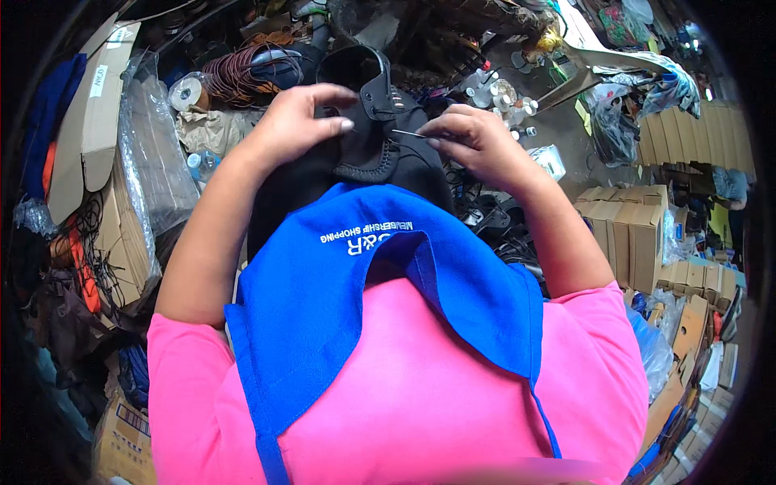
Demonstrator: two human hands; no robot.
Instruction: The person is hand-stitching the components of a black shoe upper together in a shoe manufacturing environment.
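A black shoe (368,139) is held up over the dark-clothed lap, just beyond the blue apron (311,283); black on black, so its outer edge is hard to make out, and how it is supported is hidden. A thin metal tool (410,133) is pinched between closed thumb and fingers of the right hand (470,136), tip pointed at the shoe's side — far end covered by the hand. Left hand (303,121): thumb and fingertips parted at the shoe's other side; whether anything is gripped cannot be told. Pink shirt (388,388) cut off by lower edge. The left forearm is hemmed in by plastic-wrapped cardboard (153,145). More room is left on the right — grey floor (575,168) between the right forearm and stacked boxes (626,234), with bottles (495,90) beyond the hand.
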